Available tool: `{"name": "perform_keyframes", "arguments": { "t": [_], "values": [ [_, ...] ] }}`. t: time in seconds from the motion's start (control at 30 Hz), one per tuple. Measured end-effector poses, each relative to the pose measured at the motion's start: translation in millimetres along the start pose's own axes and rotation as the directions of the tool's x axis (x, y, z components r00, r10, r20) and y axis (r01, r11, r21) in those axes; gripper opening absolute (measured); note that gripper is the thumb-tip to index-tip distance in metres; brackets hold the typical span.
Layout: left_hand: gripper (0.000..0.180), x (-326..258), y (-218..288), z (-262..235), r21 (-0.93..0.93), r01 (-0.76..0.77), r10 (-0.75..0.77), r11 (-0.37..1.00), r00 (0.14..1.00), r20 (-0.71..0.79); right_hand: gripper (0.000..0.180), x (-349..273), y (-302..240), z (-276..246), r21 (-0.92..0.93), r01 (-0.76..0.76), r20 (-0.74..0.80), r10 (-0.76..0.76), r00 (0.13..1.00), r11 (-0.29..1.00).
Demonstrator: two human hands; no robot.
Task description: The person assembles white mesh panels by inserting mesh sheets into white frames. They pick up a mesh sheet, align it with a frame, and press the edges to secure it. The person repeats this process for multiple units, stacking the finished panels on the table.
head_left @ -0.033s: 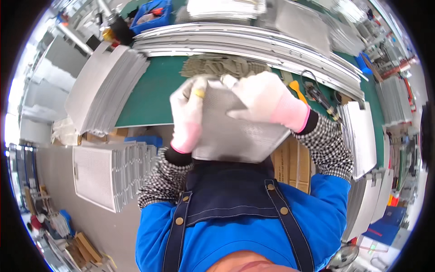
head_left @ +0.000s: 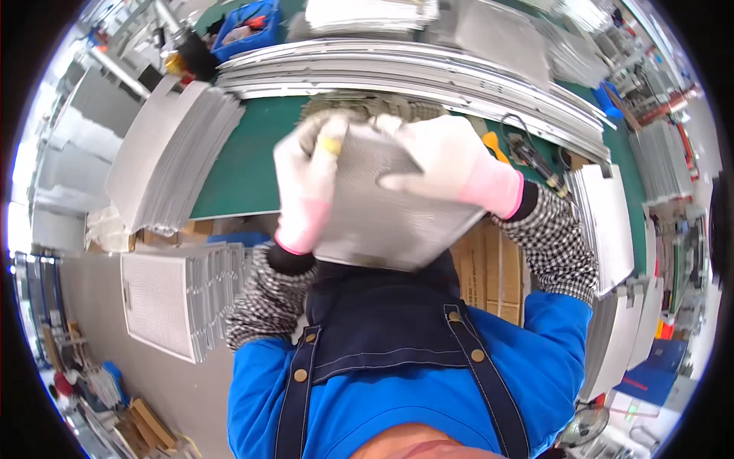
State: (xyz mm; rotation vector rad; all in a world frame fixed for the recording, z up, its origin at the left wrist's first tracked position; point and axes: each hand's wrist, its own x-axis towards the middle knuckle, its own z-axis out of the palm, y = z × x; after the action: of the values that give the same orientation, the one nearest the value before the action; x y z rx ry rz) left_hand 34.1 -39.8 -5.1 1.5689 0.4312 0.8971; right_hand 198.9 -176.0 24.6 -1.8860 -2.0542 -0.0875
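Note:
A thin grey mesh filter panel (head_left: 382, 218) is tilted in front of my apron, its near edge against the dark bib. My left hand (head_left: 308, 172), in a white glove with a pink cuff and a yellow band on one finger, is closed around the panel's upper left corner. At the far edge, my right hand (head_left: 451, 157), gloved alike, grips the panel with its thumb lying across the mesh face. Its fingertips are partly hidden behind the edge. Just beyond both hands lies a heap of folded olive cloth (head_left: 367, 105) on the green worktop (head_left: 237, 180).
Long metal strips (head_left: 397, 75) lie across the back of the bench. Stacked panels stand on the left (head_left: 164, 157), below it (head_left: 157, 298), and on the right (head_left: 604, 229). A corded tool (head_left: 533, 157) and yellow scraper (head_left: 495, 147) sit right; a blue bin (head_left: 248, 30) stands far left.
Both hands keep hold of the mesh filter panel. My left hand and the panel have shifted slightly left, and the panel is turned a little.

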Motion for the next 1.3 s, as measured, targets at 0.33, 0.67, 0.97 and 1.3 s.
{"name": "perform_keyframes", "arguments": {
  "t": [0.33, 0.67, 0.97, 1.3],
  "values": [
    [0.016, 94.9, 59.0, 11.9, 0.442, -0.819, 0.430, 0.366, 0.570, 0.700, 0.031, -97.4, 130.7, 59.8, -0.313, -0.724, -0.002, 0.762, 0.648, 0.615],
    [0.043, 65.5, -16.3, 43.6, 0.800, -0.564, 0.638, 0.206, 0.697, 0.327, 0.023, -74.7, 86.1, 82.2, 0.954, -0.202, -0.054, 0.792, 0.608, 0.220],
    [0.040, 74.3, -31.0, 36.3, 0.796, -0.553, 0.681, 0.245, 0.683, 0.265, 0.024, -0.2, 17.7, -0.7, 0.637, -0.407, -0.264, 0.681, 0.683, 0.655],
    [0.046, 70.5, -34.4, 33.5, 0.735, -0.604, 0.672, 0.307, 0.685, 0.282, 0.026, 25.1, 49.9, -68.4, -0.390, 0.138, -0.082, -0.183, 0.980, 0.910]
  ]
}}
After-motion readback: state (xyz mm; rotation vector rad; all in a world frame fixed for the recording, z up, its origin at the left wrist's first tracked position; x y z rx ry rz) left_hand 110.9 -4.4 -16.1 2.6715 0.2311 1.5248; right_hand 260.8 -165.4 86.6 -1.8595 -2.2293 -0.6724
